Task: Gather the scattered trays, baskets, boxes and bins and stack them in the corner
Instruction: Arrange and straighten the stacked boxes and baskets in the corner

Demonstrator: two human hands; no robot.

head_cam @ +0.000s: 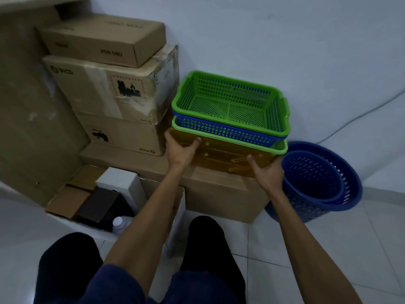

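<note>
Now | I see hands apart, left hand gripping the left end of the amber box, right hand the right end, thumbs on its near face | box over the low carton by the far wall, contact unclear | nested on it: green tray, blue basket, green basket | blue bins just right.

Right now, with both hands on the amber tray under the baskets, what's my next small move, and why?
Probably ease the amber tray flat onto the cardboard box and nudge it toward the wall before letting go. The left hand and right hand grip its front corners, the nested baskets ride on top, and I cannot tell whether it rests fully yet.
</note>
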